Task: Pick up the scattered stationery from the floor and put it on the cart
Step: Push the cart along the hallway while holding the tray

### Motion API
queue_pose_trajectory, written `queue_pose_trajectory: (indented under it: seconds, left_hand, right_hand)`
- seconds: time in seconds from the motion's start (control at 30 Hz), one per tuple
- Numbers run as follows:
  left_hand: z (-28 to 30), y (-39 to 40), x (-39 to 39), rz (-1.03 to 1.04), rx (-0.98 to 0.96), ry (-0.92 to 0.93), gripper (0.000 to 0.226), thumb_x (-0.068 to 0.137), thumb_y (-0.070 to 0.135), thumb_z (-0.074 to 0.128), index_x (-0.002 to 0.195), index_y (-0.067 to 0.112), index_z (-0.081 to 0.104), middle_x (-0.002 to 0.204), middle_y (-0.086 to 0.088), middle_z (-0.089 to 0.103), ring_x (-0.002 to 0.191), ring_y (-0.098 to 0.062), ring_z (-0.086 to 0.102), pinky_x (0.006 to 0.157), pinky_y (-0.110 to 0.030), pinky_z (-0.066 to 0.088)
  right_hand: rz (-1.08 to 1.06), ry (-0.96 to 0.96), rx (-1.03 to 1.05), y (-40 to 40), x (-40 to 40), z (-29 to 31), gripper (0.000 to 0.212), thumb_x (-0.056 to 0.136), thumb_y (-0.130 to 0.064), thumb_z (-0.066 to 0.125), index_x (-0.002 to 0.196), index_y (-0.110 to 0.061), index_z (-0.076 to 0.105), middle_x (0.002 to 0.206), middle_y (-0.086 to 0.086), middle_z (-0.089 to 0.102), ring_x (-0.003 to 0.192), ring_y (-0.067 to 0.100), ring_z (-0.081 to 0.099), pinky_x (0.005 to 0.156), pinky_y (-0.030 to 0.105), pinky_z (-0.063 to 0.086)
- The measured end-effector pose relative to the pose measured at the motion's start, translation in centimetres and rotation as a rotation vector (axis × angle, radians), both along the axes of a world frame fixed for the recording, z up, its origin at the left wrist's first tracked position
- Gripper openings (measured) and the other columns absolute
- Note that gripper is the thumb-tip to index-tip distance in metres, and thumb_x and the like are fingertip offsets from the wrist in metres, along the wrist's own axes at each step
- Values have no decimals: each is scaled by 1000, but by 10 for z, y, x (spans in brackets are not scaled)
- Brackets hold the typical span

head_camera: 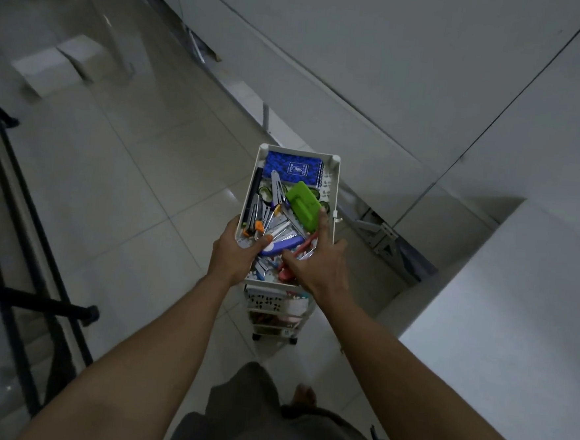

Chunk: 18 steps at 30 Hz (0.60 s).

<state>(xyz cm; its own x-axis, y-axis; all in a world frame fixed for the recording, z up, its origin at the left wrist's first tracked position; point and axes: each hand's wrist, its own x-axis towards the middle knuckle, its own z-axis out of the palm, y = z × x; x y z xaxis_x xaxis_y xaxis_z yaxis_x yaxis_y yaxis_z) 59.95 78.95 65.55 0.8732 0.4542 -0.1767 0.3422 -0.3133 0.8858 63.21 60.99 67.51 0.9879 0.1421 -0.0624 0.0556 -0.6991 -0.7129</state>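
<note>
**Desk:** What does the stationery look like from your feed?

**Me:** It's a jumble in the top tray of the white cart [334, 188]. Beyond both hands I see a blue patterned notebook [294, 169] lying flat at the far end, and just past my right fingertips a bright green block, maybe a hole punch [304, 205]. Between the two hands lies a purple-and-white stapler-like thing [281, 246], with pens, metal clips and a red-handled tool heaped around it. The heap is too tangled to name each piece.

**Desk:** And the hands?

**Me:** My left hand [233, 252] is wrapped over the tray's near left edge, fingers curled in among the pens; I can't tell whether it grips the rim or an item. My right hand [316, 259] is spread loose over the heap, index finger stretched out to the green block, holding nothing that I can see.

**Desk:** Room around you?

**Me:** Bare pale floor tiles [140, 182] open out left of the left hand. Right of the right hand, a white cabinet [503, 286] stands close to the cart. Dark bars [29, 297] run along the far left.
</note>
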Motion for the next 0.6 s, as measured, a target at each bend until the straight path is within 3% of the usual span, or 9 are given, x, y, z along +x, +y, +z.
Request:
queue_pose_trajectory:
  seconds: [0.13, 0.43, 0.6]
  left_hand:
    - [-2, 5, 26, -40, -9, -17, 64, 71, 53, 76, 126, 30, 54, 108, 7, 68, 95, -15, 64, 80, -26, 49]
    - [4, 46, 90, -144, -2, 0, 72, 72, 55, 75, 133, 28, 48, 115, 5, 66, 103, -18, 62, 86, -30, 50]
    - [3, 46, 117, -182, -16, -18, 72, 73, 53, 75, 134, 27, 47, 122, 2, 64, 110, -19, 60, 90, -26, 45]
  right_hand:
    - [-52, 14, -15, 4, 19, -1, 115, 66, -65, 74, 148, -49, -5, 111, 16, 43, 90, 27, 55, 79, 28, 42]
    - [-166, 63, -14, 46, 67, 4, 116, 62, -67, 73, 144, -56, -8, 115, 17, 41, 93, 35, 61, 79, 31, 47]
    - [-223, 61, -46, 48, 88, 4, 113, 59, -76, 65, 141, -60, -11, 106, 14, 42, 92, 40, 62, 86, 43, 51]
